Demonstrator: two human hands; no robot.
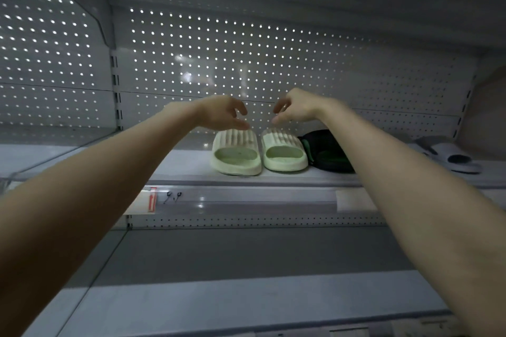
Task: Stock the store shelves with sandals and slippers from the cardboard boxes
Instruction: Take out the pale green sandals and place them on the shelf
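Reaches into mid-frame with both bare arms, left hand (223, 112) and right hand (297, 107) just above the toes of a pair of pale green ribbed foam slides (238, 142), fingers loosely curled, spread apart, gripping nothing. Sits side by side, heels toward the camera, on the grey metal shelf (186, 164), beside a black-and-green slipper (325, 152); at far right, a grey slide (451, 156).

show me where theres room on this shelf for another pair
Bare shelf from the left upright to the pale green pair. Crowded rightwards: black pair close beside it, then a grey slide; the gap between is partly hidden.
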